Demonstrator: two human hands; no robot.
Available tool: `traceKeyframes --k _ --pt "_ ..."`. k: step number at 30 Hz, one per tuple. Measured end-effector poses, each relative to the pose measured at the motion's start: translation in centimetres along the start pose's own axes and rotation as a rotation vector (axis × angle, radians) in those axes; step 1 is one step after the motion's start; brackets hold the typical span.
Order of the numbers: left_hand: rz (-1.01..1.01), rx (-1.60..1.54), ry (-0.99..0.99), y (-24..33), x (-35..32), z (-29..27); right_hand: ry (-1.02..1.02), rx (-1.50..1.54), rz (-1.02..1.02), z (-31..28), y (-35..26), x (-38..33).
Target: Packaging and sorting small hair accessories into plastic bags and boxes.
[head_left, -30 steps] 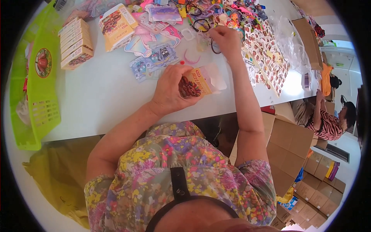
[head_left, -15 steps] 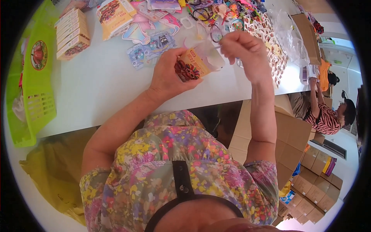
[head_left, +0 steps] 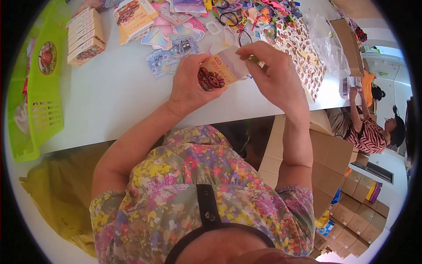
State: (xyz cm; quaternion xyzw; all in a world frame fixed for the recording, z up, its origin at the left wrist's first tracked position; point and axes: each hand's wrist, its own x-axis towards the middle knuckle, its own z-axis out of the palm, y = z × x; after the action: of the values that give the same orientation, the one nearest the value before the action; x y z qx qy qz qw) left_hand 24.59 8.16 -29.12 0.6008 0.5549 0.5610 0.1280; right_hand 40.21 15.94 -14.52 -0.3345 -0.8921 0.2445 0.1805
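Note:
A small orange-yellow printed carton [head_left: 217, 72] is gripped in my left hand [head_left: 187, 83], its thumb below and fingers behind. The carton's whitish end flaps stand open toward the right. At those flaps is my right hand [head_left: 279, 77], with fingers bent together around something small and greenish that I cannot make out. Just beyond the carton lie blue cartoon-printed cards [head_left: 169, 55] and pink-and-blue cards [head_left: 156, 37]. Farther off, black elastic loops [head_left: 228, 18] and a heap of small colourful trinkets [head_left: 263, 15] spread over the table.
A row of finished-looking cartons [head_left: 85, 37] stands at the left, beside a green plastic basket [head_left: 44, 92]. Flat orange packets [head_left: 132, 20] lie farther back. Brown-patterned pieces [head_left: 303, 57] and clear plastic [head_left: 325, 42] cover the right. Another person [head_left: 369, 132] works beyond cardboard boxes [head_left: 327, 154].
My right hand has come down and left, from above the heap to the carton's open end. My left hand keeps its hold on the carton, nearly in place.

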Motion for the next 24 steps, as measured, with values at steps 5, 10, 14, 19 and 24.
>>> traceKeyframes --k 5,10,14,19,24 --pt "-0.005 0.022 -0.007 -0.3 0.1 -0.1 -0.050 -0.275 -0.124 2.1 -0.1 0.6" --pt "-0.057 -0.021 -0.005 -0.1 -0.1 -0.1 0.050 -0.108 -0.149 1.9 -0.3 0.7" --pt "-0.052 -0.070 0.008 -0.3 -0.1 -0.1 0.171 0.130 -0.139 2.4 0.8 0.6" --pt "-0.078 -0.182 -0.042 1.5 -0.5 -1.6 0.148 0.329 0.209 4.7 6.6 4.7" --pt "-0.055 -0.100 -0.259 2.3 -1.3 -4.6 0.037 0.044 -0.204 11.7 6.9 6.5"
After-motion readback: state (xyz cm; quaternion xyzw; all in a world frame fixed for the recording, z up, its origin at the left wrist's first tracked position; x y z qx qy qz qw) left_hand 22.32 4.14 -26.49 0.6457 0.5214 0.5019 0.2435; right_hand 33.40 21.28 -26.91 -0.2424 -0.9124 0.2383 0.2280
